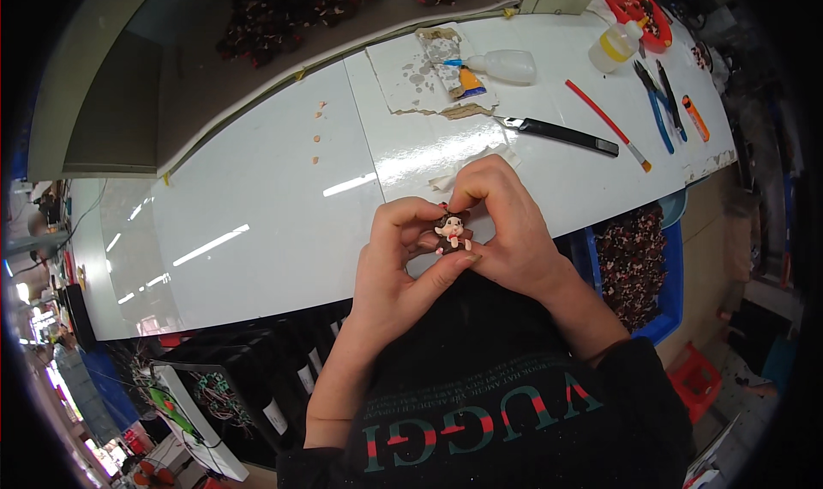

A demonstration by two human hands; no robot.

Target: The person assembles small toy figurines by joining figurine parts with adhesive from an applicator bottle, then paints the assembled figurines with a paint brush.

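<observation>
Between my two hands, over the near edge of the white table, is a small brown monkey figurine with a pale face and a bit of red at its neck. My left hand closes round its left side, the thumb lying along its base. From the other side my right hand pinches its top with the index finger and supports it below. Part of the figurine's back and sides is hidden by my fingers. Just beyond my hands lies a crumpled white tissue.
On the table lie a utility knife, a red brush, pliers, an orange cutter and a squeeze bottle on stained cardboard. Tiny pale pieces form a row. A blue crate of brown parts stands at right.
</observation>
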